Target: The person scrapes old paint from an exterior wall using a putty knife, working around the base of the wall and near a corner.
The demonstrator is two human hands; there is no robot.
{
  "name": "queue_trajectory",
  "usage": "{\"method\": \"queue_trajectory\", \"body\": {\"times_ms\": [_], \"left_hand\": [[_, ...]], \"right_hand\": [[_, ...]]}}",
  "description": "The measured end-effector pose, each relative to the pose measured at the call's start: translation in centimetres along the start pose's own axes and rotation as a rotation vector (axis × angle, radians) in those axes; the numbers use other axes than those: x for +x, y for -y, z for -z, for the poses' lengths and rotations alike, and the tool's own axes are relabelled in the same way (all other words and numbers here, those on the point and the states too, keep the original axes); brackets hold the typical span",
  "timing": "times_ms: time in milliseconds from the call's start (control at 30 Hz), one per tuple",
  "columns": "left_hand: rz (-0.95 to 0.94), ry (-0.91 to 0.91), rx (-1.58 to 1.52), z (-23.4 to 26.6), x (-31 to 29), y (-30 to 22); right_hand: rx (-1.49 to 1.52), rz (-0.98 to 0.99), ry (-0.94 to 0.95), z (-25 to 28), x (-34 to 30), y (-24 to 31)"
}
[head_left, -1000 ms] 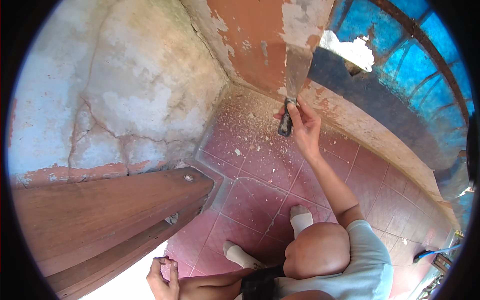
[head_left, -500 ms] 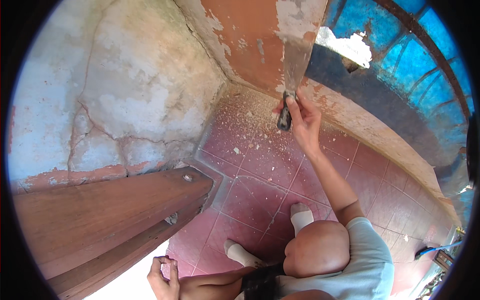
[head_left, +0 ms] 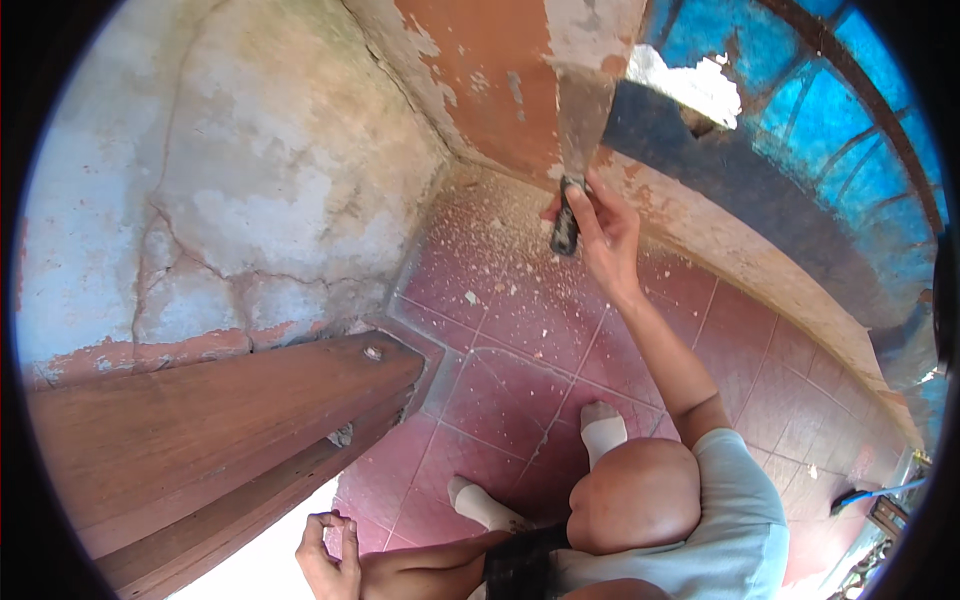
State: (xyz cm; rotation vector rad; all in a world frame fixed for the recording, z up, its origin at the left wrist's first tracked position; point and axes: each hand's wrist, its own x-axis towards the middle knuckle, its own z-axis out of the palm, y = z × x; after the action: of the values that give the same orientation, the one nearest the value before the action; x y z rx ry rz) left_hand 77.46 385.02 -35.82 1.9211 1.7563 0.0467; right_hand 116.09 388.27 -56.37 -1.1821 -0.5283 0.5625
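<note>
My right hand (head_left: 608,235) grips the black handle of a scraper (head_left: 583,115), fingers and thumb wrapped round it. The scraper's wide, dusty metal blade points up against the wall section (head_left: 475,75), where orange-brown paint is patchy and pale plaster shows through. My left hand (head_left: 330,560) hangs at the lower left, near the end of the wooden beam. Its fingers are loosely curled with a gap to the thumb, and nothing shows in it.
Paint flakes (head_left: 500,260) litter the red tiled floor (head_left: 510,400) in the corner. A cracked, peeling wall (head_left: 270,180) rises on the left above a brown wooden beam (head_left: 230,410). Blue sheeting (head_left: 830,110) with a torn hole curves at the right. A blue-handled tool (head_left: 880,493) lies far right.
The scraper and my right hand have shifted slightly up and left in the picture, the blade still against the wall. My left hand keeps its pose.
</note>
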Motion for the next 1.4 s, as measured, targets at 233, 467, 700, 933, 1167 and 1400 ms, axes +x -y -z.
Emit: {"method": "queue_trajectory", "body": {"times_ms": [233, 467, 700, 933, 1167, 1400], "left_hand": [[-0.028, -0.008, 0.008, -0.3, 0.3, 0.7], [-0.035, -0.006, 0.008, 0.0, 0.3, 0.7], [-0.027, 0.011, -0.007, 0.0, 0.0, 0.9], [-0.015, 0.007, -0.009, -0.1, -0.1, 0.3], [-0.026, -0.016, 0.013, 0.0, -0.1, 0.3], [-0.043, -0.022, -0.019, 0.2, -0.4, 0.4]], "right_hand": [[-0.039, 0.013, -0.019, 0.9, -0.2, -0.9], [-0.008, 0.054, -0.007, 0.3, -0.1, -0.2], [0.053, 0.019, 0.003, -0.7, 0.1, 1.6], [0.012, 0.003, -0.006, 0.9, -0.3, 0.2], [0.055, -0.02, -0.033, 0.9, -0.8, 0.6], [0.071, -0.024, -0.014, 0.4, -0.7, 1.5]]}}
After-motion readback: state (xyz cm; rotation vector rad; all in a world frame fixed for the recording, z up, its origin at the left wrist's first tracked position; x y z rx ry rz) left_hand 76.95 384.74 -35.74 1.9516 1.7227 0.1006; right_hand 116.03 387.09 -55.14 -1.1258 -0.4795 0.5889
